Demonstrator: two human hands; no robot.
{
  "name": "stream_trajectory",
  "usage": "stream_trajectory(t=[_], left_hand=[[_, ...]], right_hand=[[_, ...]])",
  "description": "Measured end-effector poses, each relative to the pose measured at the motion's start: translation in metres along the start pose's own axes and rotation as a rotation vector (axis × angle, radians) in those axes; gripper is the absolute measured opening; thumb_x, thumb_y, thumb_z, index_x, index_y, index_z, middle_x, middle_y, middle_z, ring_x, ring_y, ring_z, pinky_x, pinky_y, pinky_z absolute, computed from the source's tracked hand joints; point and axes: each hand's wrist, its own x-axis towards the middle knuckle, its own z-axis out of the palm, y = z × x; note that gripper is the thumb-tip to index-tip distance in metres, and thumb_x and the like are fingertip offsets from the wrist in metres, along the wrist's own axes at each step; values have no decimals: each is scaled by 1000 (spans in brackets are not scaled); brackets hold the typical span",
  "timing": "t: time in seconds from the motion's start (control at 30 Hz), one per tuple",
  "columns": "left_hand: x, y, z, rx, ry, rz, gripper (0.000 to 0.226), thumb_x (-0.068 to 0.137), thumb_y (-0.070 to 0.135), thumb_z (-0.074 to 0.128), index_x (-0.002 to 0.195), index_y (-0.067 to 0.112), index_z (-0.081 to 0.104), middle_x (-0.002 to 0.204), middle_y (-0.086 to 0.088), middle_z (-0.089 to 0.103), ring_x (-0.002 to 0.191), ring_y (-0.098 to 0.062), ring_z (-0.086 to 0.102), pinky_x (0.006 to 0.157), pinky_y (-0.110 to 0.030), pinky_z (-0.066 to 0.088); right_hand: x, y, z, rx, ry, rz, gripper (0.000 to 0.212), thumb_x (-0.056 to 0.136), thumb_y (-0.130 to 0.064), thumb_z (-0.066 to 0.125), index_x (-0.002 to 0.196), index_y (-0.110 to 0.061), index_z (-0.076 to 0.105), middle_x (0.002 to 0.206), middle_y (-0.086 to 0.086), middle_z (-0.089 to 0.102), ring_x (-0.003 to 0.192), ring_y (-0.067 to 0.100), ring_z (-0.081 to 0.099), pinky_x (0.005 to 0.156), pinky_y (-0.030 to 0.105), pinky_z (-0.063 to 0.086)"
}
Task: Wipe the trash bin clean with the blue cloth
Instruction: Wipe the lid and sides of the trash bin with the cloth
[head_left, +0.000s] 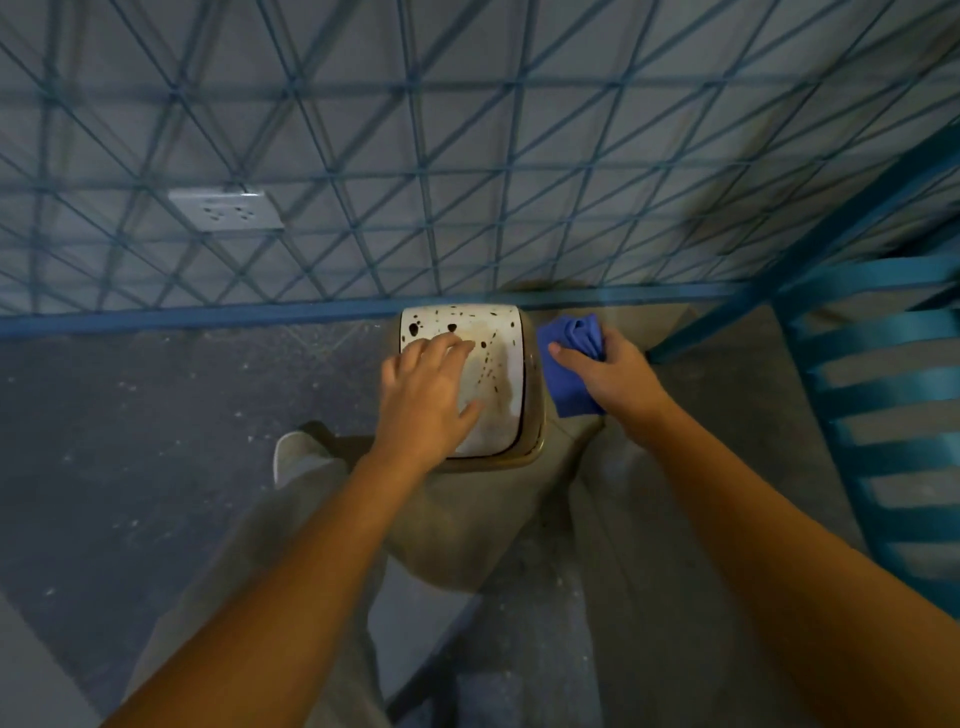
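The trash bin (498, 332) stands on the floor against the wall, seen from above. Its white lid carries dark spots and brownish streaks, and a beige rim runs around it. My left hand (428, 392) lies flat on the lid's left half with fingers spread, holding nothing. My right hand (610, 376) is just right of the bin, beside its rim, and grips the bunched blue cloth (571, 343). The cloth hangs next to the bin's right side; whether it touches the bin I cannot tell.
A grey wall with a blue lattice pattern rises behind the bin, with a white socket (226, 209) at left. A blue slatted frame (893, 389) stands at right. My legs in light trousers and a pale shoe (293, 457) are below the bin.
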Motion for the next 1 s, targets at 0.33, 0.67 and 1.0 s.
stream_trajectory(t=[0.33, 0.67, 1.0], left_hand=[[35, -7, 17, 174, -102, 56, 100, 74, 53, 65, 148, 19, 6, 156, 4, 8, 140, -26, 10, 111, -49, 7], [35, -14, 22, 170, -115, 70, 106, 70, 52, 69, 148, 18, 5, 156, 4, 7, 139, -25, 13, 111, -48, 9], [36, -13, 24, 177, -114, 62, 106, 69, 50, 71, 148, 18, 6, 156, 4, 9, 138, -27, 15, 111, -49, 10]], right_hand=[[32, -5, 6, -356, -79, -303, 42, 83, -20, 67, 122, -10, 54, 116, 10, 61, 103, 22, 57, 90, 31, 47], [41, -1, 18, -794, -139, -510, 41, 86, -20, 60, 126, -14, 51, 119, 8, 56, 110, 24, 50, 95, 35, 39], [53, -8, 15, -838, -112, -541, 49, 83, -17, 59, 131, -13, 50, 121, 12, 56, 114, 30, 51, 96, 49, 43]])
